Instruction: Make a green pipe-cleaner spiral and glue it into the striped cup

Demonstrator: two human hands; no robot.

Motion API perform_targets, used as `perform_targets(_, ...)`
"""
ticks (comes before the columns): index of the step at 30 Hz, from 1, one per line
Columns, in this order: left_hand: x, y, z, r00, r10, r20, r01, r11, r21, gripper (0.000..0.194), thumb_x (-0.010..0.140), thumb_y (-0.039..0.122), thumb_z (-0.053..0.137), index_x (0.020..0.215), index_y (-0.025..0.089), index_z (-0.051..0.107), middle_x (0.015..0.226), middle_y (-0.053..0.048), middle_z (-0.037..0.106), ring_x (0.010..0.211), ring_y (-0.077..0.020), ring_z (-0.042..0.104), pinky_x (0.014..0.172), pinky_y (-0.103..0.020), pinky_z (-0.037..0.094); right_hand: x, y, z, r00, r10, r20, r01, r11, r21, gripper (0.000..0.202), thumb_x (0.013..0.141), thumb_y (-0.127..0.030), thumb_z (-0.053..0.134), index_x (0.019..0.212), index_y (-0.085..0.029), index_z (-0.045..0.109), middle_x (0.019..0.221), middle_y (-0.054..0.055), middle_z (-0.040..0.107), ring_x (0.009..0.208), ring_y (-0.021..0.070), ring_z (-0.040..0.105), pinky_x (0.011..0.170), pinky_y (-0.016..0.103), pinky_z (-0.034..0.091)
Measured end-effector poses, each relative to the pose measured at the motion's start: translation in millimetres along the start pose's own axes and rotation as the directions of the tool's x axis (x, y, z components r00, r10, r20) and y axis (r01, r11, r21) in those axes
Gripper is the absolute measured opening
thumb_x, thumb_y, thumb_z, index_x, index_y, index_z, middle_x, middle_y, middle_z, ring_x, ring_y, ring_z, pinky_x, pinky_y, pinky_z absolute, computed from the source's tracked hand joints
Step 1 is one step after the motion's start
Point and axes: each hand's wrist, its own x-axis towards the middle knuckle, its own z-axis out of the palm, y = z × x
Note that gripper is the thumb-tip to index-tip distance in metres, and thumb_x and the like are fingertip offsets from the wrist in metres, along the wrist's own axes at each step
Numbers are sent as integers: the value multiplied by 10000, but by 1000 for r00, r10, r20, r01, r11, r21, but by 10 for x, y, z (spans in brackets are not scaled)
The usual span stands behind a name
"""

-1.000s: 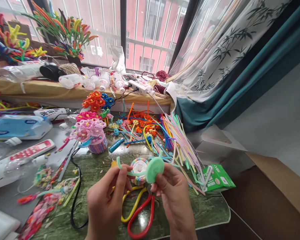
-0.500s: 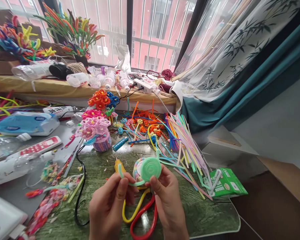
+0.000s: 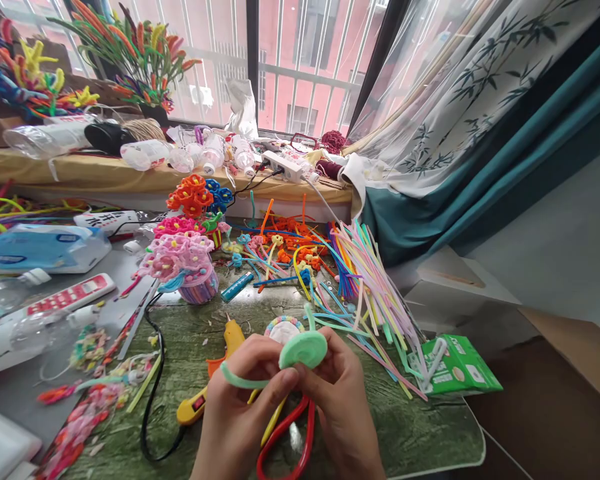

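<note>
Between my two hands is a mint-green coiled disc of pipe cleaner, tilted, with one loose tail standing up and another curving out to the left. My left hand pinches the disc's lower left edge, the left tail passing by its fingers. My right hand grips the disc's lower right side, thumb pressed near the left thumb. Just behind it, a round white piece with a pastel braided rim lies partly hidden. A yellow glue gun rests beside my left hand. Beneath the hands show red and yellow looped handles.
Loose pastel pipe cleaners spread to the right, near a green packet. A pot of pink pipe-cleaner flowers stands behind left, with a teal battery-like cylinder beside it. A black cord crosses the table. Plastic bottles lie at left.
My left hand has moved right to the disc's edge, close to my right hand. The disc is tipped flatter. The glue gun shows more fully, and the view has shifted slightly.
</note>
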Motion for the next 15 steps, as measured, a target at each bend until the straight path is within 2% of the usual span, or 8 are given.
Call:
perform_targets(5, 67, 60, -1, 999, 52, 12, -53, 995, 80, 127, 825, 296, 702, 735, 208, 717, 712, 1, 639, 661, -141, 582, 615, -210, 474, 61, -85, -123, 993, 0, 118, 1, 1000, -12, 378, 633, -398, 924, 814, -178, 676, 769, 12, 742, 633, 100, 662, 586, 160, 523)
perform_targets(8, 187, 168, -38, 999, 39, 10, -41, 987, 156, 141, 823, 308, 702, 740, 194, 698, 618, 32, 582, 543, -101, 504, 521, -190, 417, 177, -213, -79, 995, -50, 83, 54, 997, -49, 391, 658, -398, 910, 903, -198, 680, 701, -11, 723, 538, 90, 633, 535, 167, 504)
perform_targets(10, 315, 268, -86, 998, 48, 44, -56, 977, 204, 172, 829, 339, 692, 746, 188, 683, 545, 55, 523, 483, -87, 449, 472, -184, 380, 294, -352, -4, 992, -60, 112, 73, 992, -107, 416, 668, -392, 904, 973, -211, 687, 650, -26, 705, 494, 101, 629, 526, 192, 509)
perform_targets(12, 476, 376, -137, 989, 78, 125, -107, 962, 251, 209, 837, 375, 671, 762, 180, 681, 536, 53, 531, 468, -91, 449, 450, -188, 378, 434, -517, 84, 985, -98, 143, 123, 975, -183, 354, 696, -423, 875, 915, -199, 711, 641, -16, 704, 490, 112, 634, 523, 211, 511)
perform_targets(15, 732, 534, -192, 980, 136, 148, -178, 931, 320, 259, 840, 417, 647, 760, 171, 654, 531, 57, 514, 460, -90, 450, 442, -192, 367, 663, -758, 210, 966, -192, 174, 240, 918, -316, 301, 713, -454, 848, 739, -179, 729, 613, 10, 705, 522, 131, 640, 537, 233, 513)
